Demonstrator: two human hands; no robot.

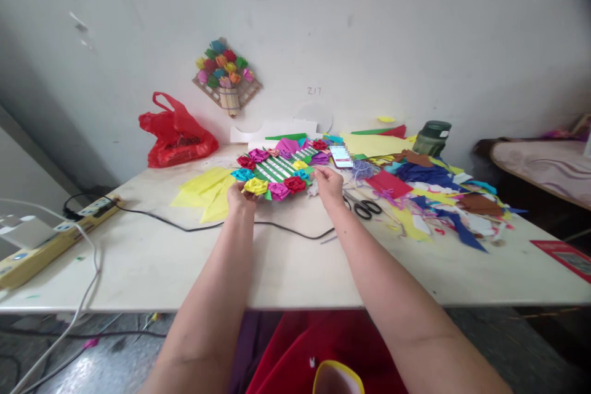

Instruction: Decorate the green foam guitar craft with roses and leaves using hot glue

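A wreath-like craft (278,191) of red, yellow, blue and pink paper flowers, with green and white strips across its middle, is held low over the white table. My left hand (241,196) grips its near left edge by the yellow flower, fingers closed. At the right edge, my right hand (329,184) pinches a small green leaf-like piece beside the blue flower. Black-handled scissors (367,207) lie just right of my right hand. Behind the craft, a phone (341,156) rests on the table.
Yellow paper (203,194) lies left, near a red plastic bag (178,135). Colourful scraps (429,184) cover the right side, with a dark green bottle (432,138) behind. A black cable (184,229) crosses the table from a power strip (60,237).
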